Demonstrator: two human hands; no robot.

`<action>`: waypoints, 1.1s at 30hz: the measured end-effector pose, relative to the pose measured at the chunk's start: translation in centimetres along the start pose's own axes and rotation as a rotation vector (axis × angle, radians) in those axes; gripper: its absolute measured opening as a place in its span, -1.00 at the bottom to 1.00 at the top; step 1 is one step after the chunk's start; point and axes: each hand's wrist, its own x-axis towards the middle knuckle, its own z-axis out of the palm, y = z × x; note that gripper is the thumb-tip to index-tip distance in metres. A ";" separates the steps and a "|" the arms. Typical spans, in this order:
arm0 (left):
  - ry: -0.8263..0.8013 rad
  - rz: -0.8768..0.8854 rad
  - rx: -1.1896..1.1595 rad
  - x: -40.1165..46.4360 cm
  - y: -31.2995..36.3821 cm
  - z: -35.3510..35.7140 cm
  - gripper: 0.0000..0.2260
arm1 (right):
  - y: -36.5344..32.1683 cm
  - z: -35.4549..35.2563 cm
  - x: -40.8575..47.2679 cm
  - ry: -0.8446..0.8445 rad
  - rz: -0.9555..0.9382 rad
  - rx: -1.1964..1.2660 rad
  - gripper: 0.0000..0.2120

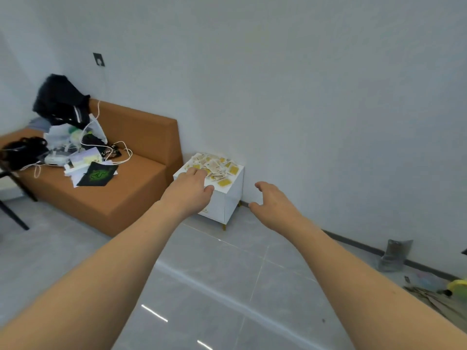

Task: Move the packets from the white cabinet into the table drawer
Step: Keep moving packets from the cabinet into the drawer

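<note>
A small white cabinet (233, 198) stands on gold feet against the wall, beside the sofa. Its top carries a heap of several yellow and cream packets (217, 166). My left hand (190, 189) reaches over the cabinet's near left corner, its fingertips at the edge of the heap; whether they hold a packet is hidden. My right hand (269, 200) hovers to the right of the cabinet, fingers loosely curled and holding nothing. The table drawer is out of view.
An orange sofa (131, 183) on the left holds black bags, cables, papers and a black pouch. A dark table leg (15, 213) stands at far left. Grey tiled floor stretches in front. A grey bag (394, 255) and clutter lie by the right wall.
</note>
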 end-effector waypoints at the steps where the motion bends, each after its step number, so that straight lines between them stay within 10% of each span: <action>1: 0.002 -0.006 0.006 2.0 -1.2 0.0 -0.57 | -0.4 0.5 2.4 -0.001 -0.004 0.010 -0.43; 33: -0.258 -0.122 -0.151 64.4 -27.6 2.7 -0.49 | -4.5 8.9 65.0 -0.070 0.245 0.175 -0.44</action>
